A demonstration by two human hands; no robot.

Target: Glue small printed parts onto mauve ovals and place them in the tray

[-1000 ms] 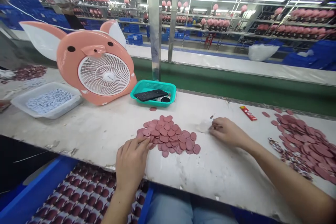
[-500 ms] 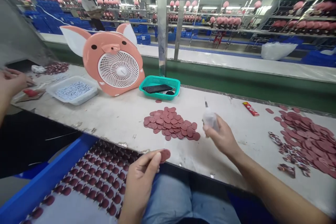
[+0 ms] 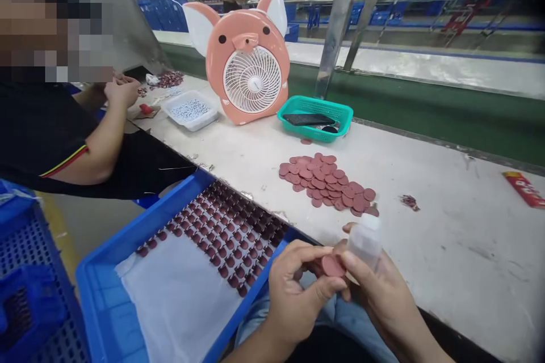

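The person's left hand (image 3: 298,295) and right hand (image 3: 383,300) are raised together over the lap, just behind the front edge of the tabletop (image 3: 447,238). The left hand is closed in a pinch, with a pink round disc (image 3: 332,266) held between thumb and fingers, its flat face turned up and toward the right hand. The right hand is curled around a translucent plastic squeeze bottle (image 3: 365,243). The bottle's long axis tilts from upper right down toward the disc, and its lower end sits just beside the disc's edge. Whether the two touch is hidden, and no nozzle can be made out.

The left hand is the nearer to a blue tray (image 3: 149,218), which is lined with a white sheet and sits below the tabletop to the left, with rows of similar discs (image 3: 230,232) laid out on it. Ahead on the tabletop lies a loose pile of pink discs (image 3: 323,181), with a small scrap (image 3: 409,201) to its right.

Farther along stand a pig-shaped pink fan (image 3: 247,62), a teal plastic basket (image 3: 340,116) holding a dark flat object (image 3: 304,119), and a white tub of small printed pieces (image 3: 208,116). A red box (image 3: 525,188) lies at the right edge of the view. To the left, a co-worker in a black sleeve (image 3: 63,147) has both hands (image 3: 123,91) at the tabletop.
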